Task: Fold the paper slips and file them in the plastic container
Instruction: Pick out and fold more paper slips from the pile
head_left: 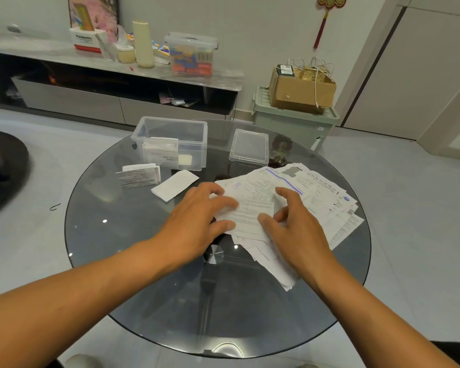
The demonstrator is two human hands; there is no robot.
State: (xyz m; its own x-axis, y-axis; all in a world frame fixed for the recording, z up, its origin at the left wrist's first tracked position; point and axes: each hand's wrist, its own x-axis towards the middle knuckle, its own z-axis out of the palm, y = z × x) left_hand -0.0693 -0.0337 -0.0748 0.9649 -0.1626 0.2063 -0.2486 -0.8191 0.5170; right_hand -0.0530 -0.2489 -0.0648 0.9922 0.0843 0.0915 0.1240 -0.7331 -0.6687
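A loose heap of printed paper slips covers the right half of the round glass table. My left hand lies on the heap's left edge, its thumb and fingers holding the top slip. My right hand rests on the same slip's right side, thumb on the paper and fingers bent over it. The clear plastic container stands open at the back left with several folded slips upright inside. A folded printed slip and a blank folded slip lie in front of the container.
The container's clear lid lies on the table to its right. Behind the table are a low cabinet with boxes and bottles, a green storage bin with a cardboard box on top, and a dark chair at left.
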